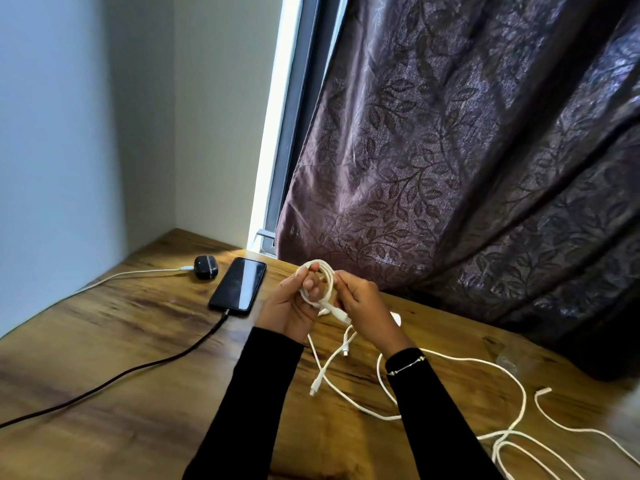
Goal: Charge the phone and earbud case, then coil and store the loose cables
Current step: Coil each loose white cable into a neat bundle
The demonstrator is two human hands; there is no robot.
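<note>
- On the wooden desk [114,344], at the far left, a white cord [135,274] runs in from the edge and plugs into the case [205,267], a small dark earbud case showing a green dot of light.
- Just right of the case lies the phone [239,284], face up, screen dark, tilted with its top toward the window.
- A black cord [138,368] is plugged into the phone's near end and trails off toward the near left edge of the desk.
- Right of the phone, raised above the desk, the left hand [289,308] has its fingers curled round a coil [320,285] of white cable, the loops wound about them.
- The right hand [367,311] is close against the left, almost touching, and pinches the same cable at the coil's right side; a white plug end sticks out below between the two hands.
- Both arms wear black sleeves; a thin bracelet [405,366] sits on the right wrist.
- Under and right of the hands, loose cables [460,362] in white sprawl over the desk in open loops, with several plug ends lying free.
- Behind, on the right, a dark leaf-patterned curtain [485,150] hangs down to the desk, beside a bright strip of window [277,133].
</note>
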